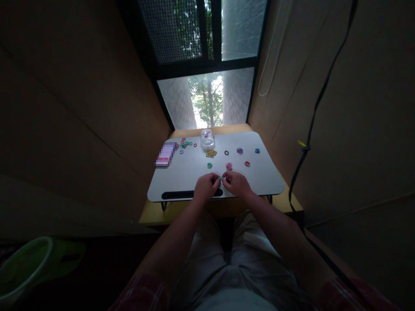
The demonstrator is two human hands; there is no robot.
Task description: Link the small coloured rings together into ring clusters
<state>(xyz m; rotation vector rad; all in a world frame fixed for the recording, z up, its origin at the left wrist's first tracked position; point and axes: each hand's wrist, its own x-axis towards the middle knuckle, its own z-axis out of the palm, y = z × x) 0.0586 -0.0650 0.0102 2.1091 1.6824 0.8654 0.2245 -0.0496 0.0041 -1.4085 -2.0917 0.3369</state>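
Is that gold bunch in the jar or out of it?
Out: the gold bunch lies on the white table, just in front of the clear jar.

- Green piece: tiny, bright, pinched between the fingertips of the left hand and right hand; outline mostly covered, full shape not readable from where I stand.
- Green cluster: small, on the white table, just beyond the left hand.
- Pink cluster: just beyond the right hand; red cluster to its right.
- Yellow heap: loose loops, behind the green cluster.
- Dark ring, purple cluster, blue cluster: spaced rightward of the yellow.
- Mixed loops: red, green, blue; scattered far left.
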